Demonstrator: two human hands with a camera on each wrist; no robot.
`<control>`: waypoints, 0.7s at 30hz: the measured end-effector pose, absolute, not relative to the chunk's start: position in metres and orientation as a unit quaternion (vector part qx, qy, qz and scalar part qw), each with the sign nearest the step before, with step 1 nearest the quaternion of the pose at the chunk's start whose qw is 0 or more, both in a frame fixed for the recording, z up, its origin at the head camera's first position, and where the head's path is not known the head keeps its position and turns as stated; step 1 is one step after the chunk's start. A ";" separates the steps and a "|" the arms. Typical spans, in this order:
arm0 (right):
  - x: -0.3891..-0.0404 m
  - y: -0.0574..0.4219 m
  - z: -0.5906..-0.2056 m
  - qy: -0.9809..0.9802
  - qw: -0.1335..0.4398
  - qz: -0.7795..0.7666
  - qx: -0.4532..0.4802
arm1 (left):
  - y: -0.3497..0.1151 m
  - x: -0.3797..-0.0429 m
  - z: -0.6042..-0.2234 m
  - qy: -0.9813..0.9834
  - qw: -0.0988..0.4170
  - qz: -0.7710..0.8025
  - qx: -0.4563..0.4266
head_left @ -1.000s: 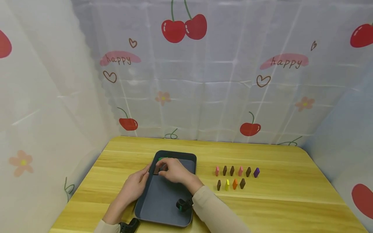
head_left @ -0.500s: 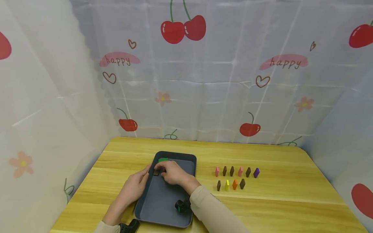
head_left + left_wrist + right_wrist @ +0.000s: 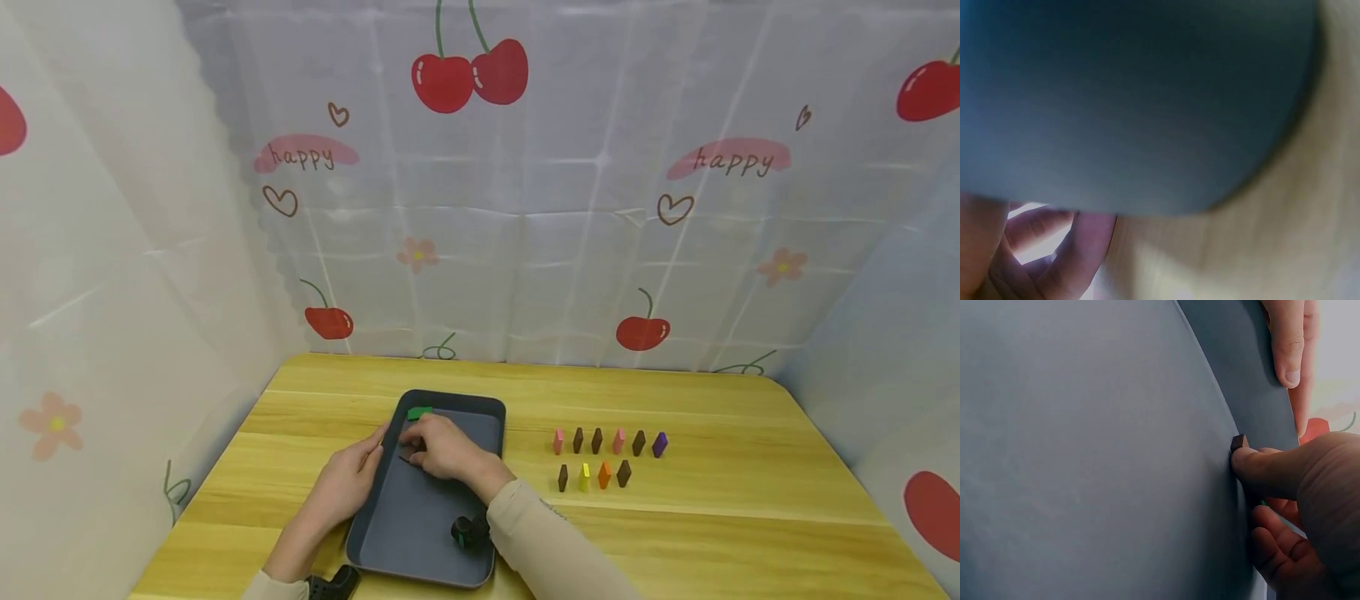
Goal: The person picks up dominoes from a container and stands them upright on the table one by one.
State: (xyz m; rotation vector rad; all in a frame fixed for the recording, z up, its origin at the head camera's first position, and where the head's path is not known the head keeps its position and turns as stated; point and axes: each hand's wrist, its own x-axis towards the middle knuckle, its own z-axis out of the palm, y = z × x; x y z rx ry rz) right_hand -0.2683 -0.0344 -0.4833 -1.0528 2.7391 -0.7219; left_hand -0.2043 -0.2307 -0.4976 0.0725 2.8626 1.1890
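Observation:
A dark grey rectangular tray point(image 3: 420, 533) lies on the table, left of centre in the head view. My left hand point(image 3: 343, 483) grips its left wall, the thumb over the rim and the fingers outside, as the right wrist view shows. My right hand point(image 3: 450, 450) reaches into the tray near its far left corner. There it pinches a small dark brown domino point(image 3: 1239, 442) against the left wall; the thumb and fingers hide most of it. Just beyond these fingers, a green domino point(image 3: 419, 412) shows inside the tray.
Right of the tray, several small dominoes stand upright in two rows, among them a pink one point(image 3: 618, 441), a purple one point(image 3: 660, 444), a yellow one point(image 3: 585, 477) and an orange one point(image 3: 604, 475). A cherry-printed curtain point(image 3: 525, 275) rises behind the wooden table point(image 3: 712, 533).
My right hand's fingers have shifted slightly toward me along the tray's left wall, and the green domino shows more clearly. The left hand keeps its place on the tray.

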 end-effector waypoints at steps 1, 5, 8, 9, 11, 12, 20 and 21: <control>-0.268 -0.034 -0.484 0.905 0.059 -0.236 -0.349 | -0.231 -0.204 -0.498 0.923 0.022 0.384 0.023; -0.268 -0.034 -0.484 0.905 0.060 -0.241 -0.345 | -0.230 -0.204 -0.496 0.922 0.024 0.385 0.023; -0.267 -0.034 -0.486 0.906 0.065 -0.246 -0.337 | -0.230 -0.203 -0.495 0.924 0.019 0.382 0.027; -0.267 -0.033 -0.486 0.907 0.067 -0.249 -0.334 | -0.229 -0.203 -0.495 0.925 0.017 0.380 0.029; -0.267 -0.033 -0.487 0.907 0.067 -0.251 -0.331 | -0.229 -0.203 -0.495 0.926 0.013 0.377 0.032; -0.266 -0.033 -0.488 0.907 0.067 -0.252 -0.329 | -0.229 -0.203 -0.495 0.926 0.011 0.376 0.034; -0.266 -0.032 -0.489 0.905 0.066 -0.266 -0.326 | -0.229 -0.203 -0.495 0.927 0.010 0.374 0.030; -0.267 -0.032 -0.489 0.903 0.066 -0.272 -0.325 | -0.229 -0.204 -0.496 0.927 0.011 0.374 0.029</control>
